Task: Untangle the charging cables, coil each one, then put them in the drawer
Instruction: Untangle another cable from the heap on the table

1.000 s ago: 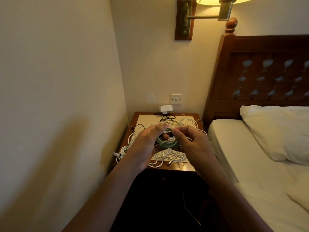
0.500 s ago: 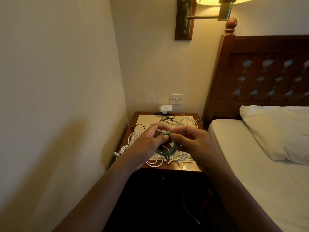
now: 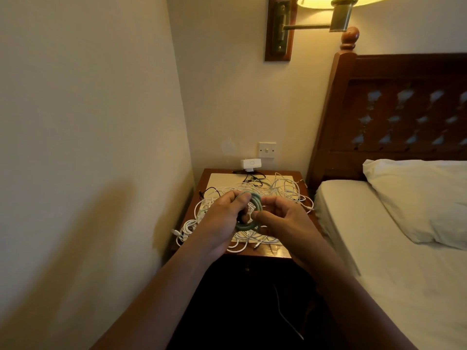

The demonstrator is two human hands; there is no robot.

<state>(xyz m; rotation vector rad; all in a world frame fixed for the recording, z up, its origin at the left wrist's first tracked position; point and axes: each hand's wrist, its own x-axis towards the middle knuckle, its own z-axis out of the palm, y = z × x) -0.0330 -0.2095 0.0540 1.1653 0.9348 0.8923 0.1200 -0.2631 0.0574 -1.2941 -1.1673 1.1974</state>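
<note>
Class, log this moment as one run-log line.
left hand grips green cable coil | right hand pinches it | white cables tangled on nightstand

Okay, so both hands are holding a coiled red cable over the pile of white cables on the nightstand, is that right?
Not quite: the coiled cable is green, not red. The rest holds. The head view shows the left hand and the right hand holding it over the pile of white cables on the nightstand.

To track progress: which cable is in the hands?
The green cable, ringed between left hand and right hand; white cables lie tangled on the nightstand.
</note>
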